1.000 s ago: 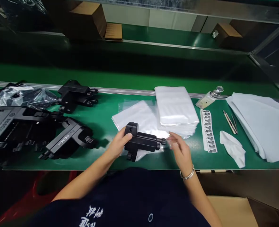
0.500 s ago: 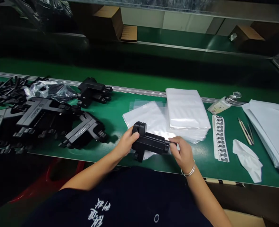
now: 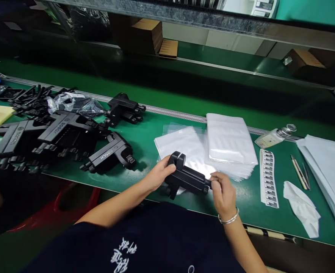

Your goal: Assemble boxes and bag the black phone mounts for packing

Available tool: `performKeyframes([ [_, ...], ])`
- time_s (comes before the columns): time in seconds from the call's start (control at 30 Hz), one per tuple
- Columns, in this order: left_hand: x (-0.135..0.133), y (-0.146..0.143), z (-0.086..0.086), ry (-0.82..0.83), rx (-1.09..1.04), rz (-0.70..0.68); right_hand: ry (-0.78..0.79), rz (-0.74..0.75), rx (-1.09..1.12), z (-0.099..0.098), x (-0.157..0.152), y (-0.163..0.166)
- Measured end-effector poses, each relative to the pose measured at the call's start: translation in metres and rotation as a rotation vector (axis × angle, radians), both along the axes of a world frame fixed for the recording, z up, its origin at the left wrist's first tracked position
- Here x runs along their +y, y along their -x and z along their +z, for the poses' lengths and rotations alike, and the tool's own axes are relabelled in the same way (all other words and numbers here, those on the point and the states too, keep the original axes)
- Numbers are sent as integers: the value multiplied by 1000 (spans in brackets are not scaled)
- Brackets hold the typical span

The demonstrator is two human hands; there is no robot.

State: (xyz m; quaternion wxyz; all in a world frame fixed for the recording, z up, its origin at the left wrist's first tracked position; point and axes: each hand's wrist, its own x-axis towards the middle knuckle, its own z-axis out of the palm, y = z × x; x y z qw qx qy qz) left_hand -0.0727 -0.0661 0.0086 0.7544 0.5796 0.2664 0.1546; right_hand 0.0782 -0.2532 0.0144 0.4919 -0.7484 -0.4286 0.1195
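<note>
My left hand point(image 3: 159, 174) is closed round the wide end of a black T-shaped plastic device point(image 3: 188, 177), held tilted above the bench's front part. At the device's narrow end, my right hand point(image 3: 223, 191) pinches a short black rod-like part, mostly hidden by the fingers. Beneath and behind the device lie clear plastic bags point(image 3: 181, 142). To the left rests a similar device with BOSCH lettering point(image 3: 110, 153). More such devices point(image 3: 62, 131) are piled further left, and another point(image 3: 124, 108) sits near the back rail.
A thick stack of plastic bags point(image 3: 230, 136) stands behind my right hand. Rightward are a label strip point(image 3: 268, 178), a bottle point(image 3: 274, 137), tweezers point(image 3: 299, 172), a crumpled white cloth point(image 3: 302, 208) and white sheets point(image 3: 326, 170). Loose black parts point(image 3: 35, 100) lie at the left. A shelf edge point(image 3: 213, 21) crosses above.
The whole view has shifted, so the bench appears further right and slightly lower. Both hands keep their hold on the device, which looks slightly more tilted.
</note>
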Motion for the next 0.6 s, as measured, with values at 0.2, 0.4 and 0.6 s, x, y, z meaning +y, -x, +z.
performKeyframes([
  [0.2, 8, 13, 17, -512, -104, -238, -27, -91, 484, -15, 0, -2],
  [0.4, 21, 21, 3, -554, -252, -308, -123, -124, -133, 14, -19, 6],
  [0.6, 17, 29, 1, -860, -340, -222, -128, -100, -80, 2, -16, -2],
])
